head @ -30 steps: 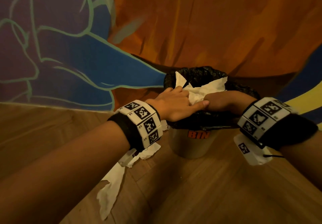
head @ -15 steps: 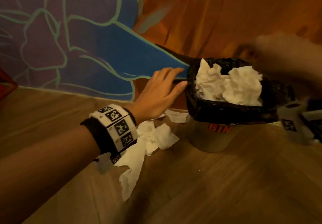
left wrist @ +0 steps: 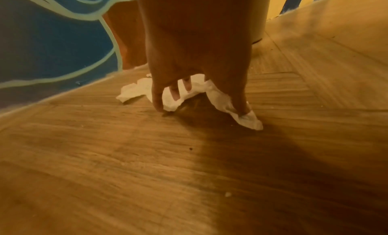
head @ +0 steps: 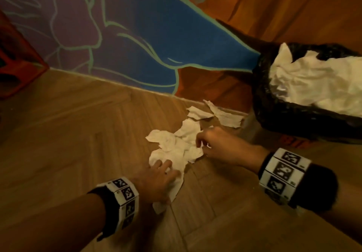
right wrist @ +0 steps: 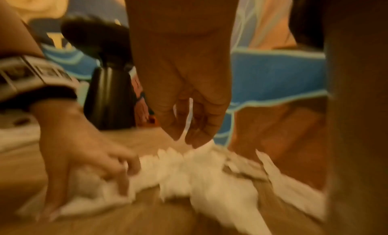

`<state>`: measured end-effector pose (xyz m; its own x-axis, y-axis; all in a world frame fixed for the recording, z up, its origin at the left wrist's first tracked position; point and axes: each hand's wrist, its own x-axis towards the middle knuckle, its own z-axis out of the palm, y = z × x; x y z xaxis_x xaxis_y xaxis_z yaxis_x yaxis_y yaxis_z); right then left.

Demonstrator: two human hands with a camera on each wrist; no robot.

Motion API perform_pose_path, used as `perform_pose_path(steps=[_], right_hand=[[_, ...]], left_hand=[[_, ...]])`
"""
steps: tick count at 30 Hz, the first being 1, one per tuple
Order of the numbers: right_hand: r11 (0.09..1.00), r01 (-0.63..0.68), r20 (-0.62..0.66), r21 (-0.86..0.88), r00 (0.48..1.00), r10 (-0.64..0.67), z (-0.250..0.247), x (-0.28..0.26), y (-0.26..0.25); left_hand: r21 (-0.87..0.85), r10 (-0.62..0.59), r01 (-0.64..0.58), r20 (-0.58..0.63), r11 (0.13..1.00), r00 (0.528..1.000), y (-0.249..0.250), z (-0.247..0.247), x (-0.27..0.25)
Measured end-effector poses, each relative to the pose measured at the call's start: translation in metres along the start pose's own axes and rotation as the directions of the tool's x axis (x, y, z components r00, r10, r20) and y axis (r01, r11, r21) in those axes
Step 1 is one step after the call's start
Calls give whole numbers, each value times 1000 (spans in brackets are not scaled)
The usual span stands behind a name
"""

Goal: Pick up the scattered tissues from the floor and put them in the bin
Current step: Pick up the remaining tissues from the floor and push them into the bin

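A pile of crumpled white tissues (head: 176, 150) lies on the wooden floor, left of the bin (head: 274, 114). My left hand (head: 166, 170) rests on the pile's near end with fingers spread; the left wrist view shows its fingertips (left wrist: 157, 105) straight down on the tissue (left wrist: 222, 99). My right hand (head: 201, 142) is at the pile's right edge, fingers curled. In the blurred right wrist view, its thumb and fingers (right wrist: 184, 139) meet on the top of the tissue (right wrist: 199, 172). Two more flat tissue pieces (head: 227, 114) lie by the wall. The black-lined bin holds crumpled tissues (head: 313, 79).
A painted mural wall (head: 117, 36) runs behind the tissues and bin. A red crate (head: 17, 65) stands at the far left against it. Wooden herringbone floor (head: 68, 134) stretches to the left and front. A black stand (right wrist: 109, 97) shows beyond my hands.
Both hands left the bin and came down to the floor pile. The left hand dropped from beside the bin onto the tissues; the right swung over from the bin's far side.
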<state>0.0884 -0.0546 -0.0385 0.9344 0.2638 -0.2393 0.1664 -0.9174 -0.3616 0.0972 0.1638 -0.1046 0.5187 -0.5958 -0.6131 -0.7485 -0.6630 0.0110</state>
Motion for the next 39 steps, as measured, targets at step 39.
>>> perform_pose_path(steps=[39], right_hand=[[829,-551,-190,-92,827,529,-155,-127,85]], left_hand=[[-345,-31,-601,-882,721,469,95,-242,9]])
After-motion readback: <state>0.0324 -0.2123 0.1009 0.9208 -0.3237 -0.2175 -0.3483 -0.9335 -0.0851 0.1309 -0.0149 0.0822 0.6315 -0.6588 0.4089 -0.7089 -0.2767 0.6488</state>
